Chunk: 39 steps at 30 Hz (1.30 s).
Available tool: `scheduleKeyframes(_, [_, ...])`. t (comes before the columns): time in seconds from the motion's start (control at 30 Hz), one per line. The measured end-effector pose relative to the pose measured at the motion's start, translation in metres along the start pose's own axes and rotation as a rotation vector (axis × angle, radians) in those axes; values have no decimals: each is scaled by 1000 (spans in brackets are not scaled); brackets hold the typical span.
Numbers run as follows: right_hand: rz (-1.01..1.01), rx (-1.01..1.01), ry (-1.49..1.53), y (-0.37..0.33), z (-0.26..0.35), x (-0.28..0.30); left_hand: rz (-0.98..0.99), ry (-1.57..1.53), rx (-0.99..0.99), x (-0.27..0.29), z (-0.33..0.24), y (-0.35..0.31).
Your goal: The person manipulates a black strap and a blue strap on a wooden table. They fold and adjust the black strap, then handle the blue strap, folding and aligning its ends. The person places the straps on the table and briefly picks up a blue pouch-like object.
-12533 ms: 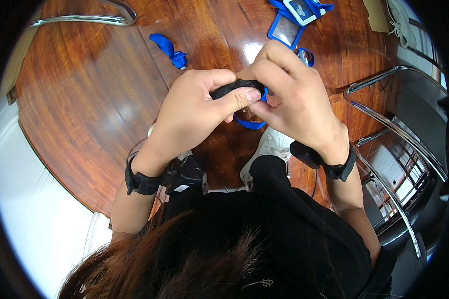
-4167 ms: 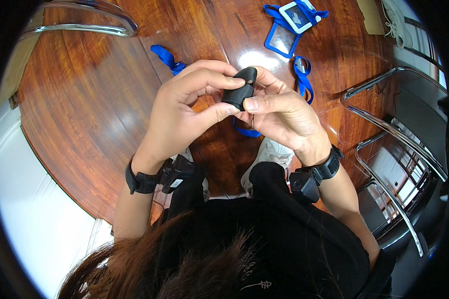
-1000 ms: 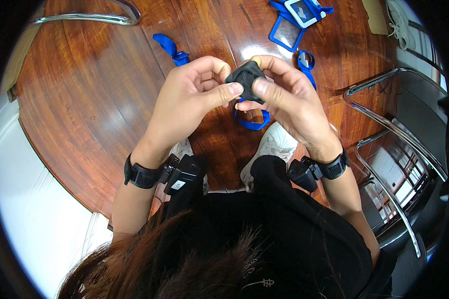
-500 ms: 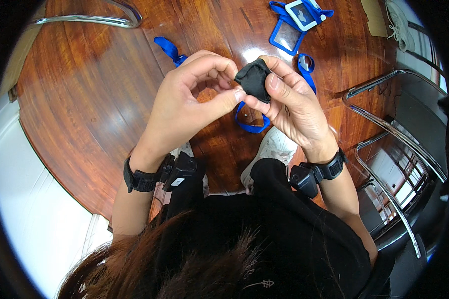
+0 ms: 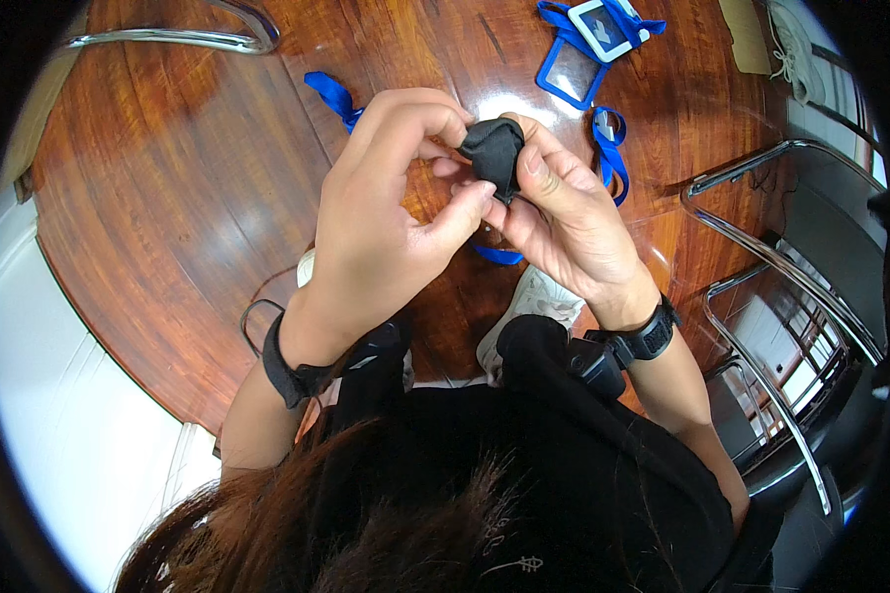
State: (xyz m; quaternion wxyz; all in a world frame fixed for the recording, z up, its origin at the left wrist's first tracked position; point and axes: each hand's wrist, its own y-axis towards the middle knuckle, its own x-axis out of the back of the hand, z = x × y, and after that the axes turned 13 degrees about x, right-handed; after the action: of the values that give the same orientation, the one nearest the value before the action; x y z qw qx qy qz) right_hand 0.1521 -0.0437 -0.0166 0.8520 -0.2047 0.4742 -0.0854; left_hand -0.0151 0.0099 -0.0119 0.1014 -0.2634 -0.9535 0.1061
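A small piece of folded black cloth (image 5: 494,158), bunched into a rounded shape, is held up between both hands. My right hand (image 5: 578,212) grips its right side, thumb on the near face and fingers behind. On the other side, my left hand (image 5: 381,203) takes the cloth's left edge between fingertips and thumb, the other fingers curled behind. What lies inside the folds, if anything, is hidden. Each wrist wears a black strap with a dark device. Below the hands, part of a blue lanyard (image 5: 496,256) shows on the polished wooden surface.
Blue badge holder (image 5: 572,74), white badge holder (image 5: 585,30) and blue straps (image 5: 611,158) lie beyond my hands. A second blue strap end (image 5: 331,96) is at the left. Chrome-framed chairs (image 5: 761,227) stand at the right; a chrome tube (image 5: 168,42) is far left. My white shoes (image 5: 539,301) are below.
My left hand has rotated and shifted, its wrist device turning out of sight. The black cloth has turned and moved slightly left between the hands.
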Motion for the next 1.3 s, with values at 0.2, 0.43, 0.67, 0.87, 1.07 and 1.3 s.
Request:
scheduleKeyframes(0.2, [-31,22,-62,1,-3,5,-119,115,-26,-4,4,1])
scheduleKeyframes(0.43, [-32,10,-337,2,3,3,-25,248,-7,4,10,4])
scheduleKeyframes(0.67, [80,32,-541,9,12,-5,57,-222,264,10,15,3])
scheduleKeyframes(0.87, [0,60,-690,8,11,-11,34,-364,355,8,15,5])
scheduleKeyframes(1.07, [-14,178,-925,5,5,-13,-57,-205,294,2,15,2])
scheduleKeyframes(1.3, [-15,316,-1067,4,2,-14,18,-359,351,0,16,5])
